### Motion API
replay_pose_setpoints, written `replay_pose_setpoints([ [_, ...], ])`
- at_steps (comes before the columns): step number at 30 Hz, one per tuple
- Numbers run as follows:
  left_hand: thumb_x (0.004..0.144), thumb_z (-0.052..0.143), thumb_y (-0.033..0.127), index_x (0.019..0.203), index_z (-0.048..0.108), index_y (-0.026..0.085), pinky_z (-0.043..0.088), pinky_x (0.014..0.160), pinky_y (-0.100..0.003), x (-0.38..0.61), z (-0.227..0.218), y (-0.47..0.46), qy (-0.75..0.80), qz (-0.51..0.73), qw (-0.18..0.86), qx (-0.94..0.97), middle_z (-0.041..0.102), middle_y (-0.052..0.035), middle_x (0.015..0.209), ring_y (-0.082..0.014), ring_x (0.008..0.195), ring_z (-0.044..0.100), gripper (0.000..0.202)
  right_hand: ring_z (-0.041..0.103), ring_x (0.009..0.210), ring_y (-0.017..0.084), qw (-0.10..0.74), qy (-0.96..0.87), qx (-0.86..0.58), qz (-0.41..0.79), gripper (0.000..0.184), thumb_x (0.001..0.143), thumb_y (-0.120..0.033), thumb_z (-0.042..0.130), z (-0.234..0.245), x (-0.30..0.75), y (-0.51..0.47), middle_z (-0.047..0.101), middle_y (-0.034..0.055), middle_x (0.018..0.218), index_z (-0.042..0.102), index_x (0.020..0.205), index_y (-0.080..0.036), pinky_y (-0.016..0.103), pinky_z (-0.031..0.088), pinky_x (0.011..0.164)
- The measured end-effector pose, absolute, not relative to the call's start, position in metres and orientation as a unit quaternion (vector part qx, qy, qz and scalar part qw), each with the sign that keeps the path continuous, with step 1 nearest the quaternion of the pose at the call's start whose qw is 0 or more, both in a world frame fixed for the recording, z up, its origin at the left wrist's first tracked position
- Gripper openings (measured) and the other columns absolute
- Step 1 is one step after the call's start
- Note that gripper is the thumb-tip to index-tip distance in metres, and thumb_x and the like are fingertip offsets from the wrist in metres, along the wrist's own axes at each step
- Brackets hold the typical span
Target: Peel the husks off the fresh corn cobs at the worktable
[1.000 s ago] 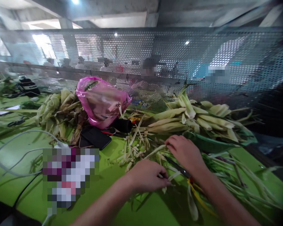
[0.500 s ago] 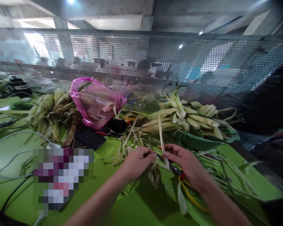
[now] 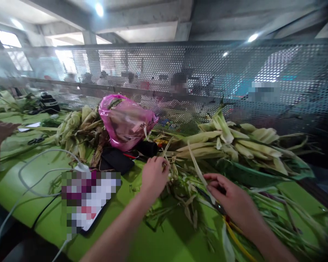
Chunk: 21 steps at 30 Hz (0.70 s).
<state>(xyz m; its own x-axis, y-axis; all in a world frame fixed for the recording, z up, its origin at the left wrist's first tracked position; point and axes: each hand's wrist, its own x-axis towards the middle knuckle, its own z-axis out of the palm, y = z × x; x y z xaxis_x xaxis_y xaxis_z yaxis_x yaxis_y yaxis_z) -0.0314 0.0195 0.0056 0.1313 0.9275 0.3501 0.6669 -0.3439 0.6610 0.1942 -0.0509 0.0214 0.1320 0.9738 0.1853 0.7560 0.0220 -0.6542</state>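
Observation:
My left hand (image 3: 153,176) rests on the green table (image 3: 164,240) with its fingers curled closed on thin leaf strips (image 3: 166,165) at the edge of a loose heap of trimmings (image 3: 186,196). My right hand (image 3: 231,198) is to the right of it. Its thumb and fingers pinch a long pale leaf strip (image 3: 196,165) that points up and to the left. Dark scissors (image 3: 211,200) with yellow handles (image 3: 235,233) lie under this hand. Just behind both hands is a pile of pale green stalks (image 3: 235,140) over a green basin (image 3: 248,173).
Behind my left hand are a pink plastic bag (image 3: 127,122), a black phone (image 3: 116,160) and a black cylinder (image 3: 149,148). Husks (image 3: 79,127) and a white cable (image 3: 38,171) lie left. Another person's hand (image 3: 0,129) is at far left. A perforated metal screen (image 3: 196,72) closes the back.
My hands have moved apart. The left went up and left to the strips near the black cylinder; the right drew back to the right with the pale strip. The view shifted too.

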Motion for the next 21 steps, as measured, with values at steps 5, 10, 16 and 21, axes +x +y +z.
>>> replay_pose_setpoints([
  [5, 0.09, 0.048, 0.027, 0.111, 0.064, 0.02, 0.04, 0.091, -0.035, -0.039, -0.01, 0.041, 0.631, 0.271, 0.114, 0.718, 0.065, -0.0096, 0.11, -0.0252, 0.107, 0.056, 0.027, 0.064, 0.078, 0.025, 0.296, -0.648, -0.698, 0.068, 0.033, 0.075, -0.04, 0.053, 0.014, 0.211, -0.042, 0.068, 0.0076, 0.096, 0.067, 0.099, -0.021, 0.033, 0.048, 0.066],
  [10, 0.087, 0.051, 0.02, 0.103, 0.068, 0.023, 0.038, 0.09, -0.036, -0.035, -0.016, 0.043, 0.633, 0.262, 0.117, 0.719, 0.068, -0.0067, 0.106, -0.0242, 0.106, 0.058, 0.023, 0.063, 0.087, 0.025, 0.341, -0.668, -0.653, 0.104, 0.034, 0.078, -0.043, 0.053, 0.016, 0.2, -0.045, 0.066, 0.0083, 0.105, 0.066, 0.101, -0.022, 0.036, 0.049, 0.078],
  [16, 0.085, 0.053, 0.02, 0.089, 0.068, 0.021, 0.039, 0.086, -0.035, -0.033, -0.011, 0.038, 0.633, 0.259, 0.122, 0.719, 0.069, -0.006, 0.099, -0.0233, 0.1, 0.06, 0.015, 0.064, 0.082, 0.024, 0.372, -0.672, -0.624, 0.141, 0.028, 0.079, -0.039, 0.056, 0.017, 0.189, -0.051, 0.068, 0.008, 0.099, 0.067, 0.098, -0.021, 0.035, 0.049, 0.076],
  [21, 0.091, 0.045, 0.02, 0.096, 0.06, 0.021, 0.039, 0.078, -0.029, -0.031, -0.004, 0.031, 0.614, 0.309, 0.125, 0.716, 0.069, -0.0031, 0.095, -0.018, 0.09, 0.061, 0.016, 0.063, 0.087, 0.023, 0.395, -0.669, -0.609, 0.16, 0.026, 0.083, -0.04, 0.055, 0.016, 0.186, -0.053, 0.068, 0.007, 0.1, 0.067, 0.098, -0.022, 0.034, 0.049, 0.079],
])
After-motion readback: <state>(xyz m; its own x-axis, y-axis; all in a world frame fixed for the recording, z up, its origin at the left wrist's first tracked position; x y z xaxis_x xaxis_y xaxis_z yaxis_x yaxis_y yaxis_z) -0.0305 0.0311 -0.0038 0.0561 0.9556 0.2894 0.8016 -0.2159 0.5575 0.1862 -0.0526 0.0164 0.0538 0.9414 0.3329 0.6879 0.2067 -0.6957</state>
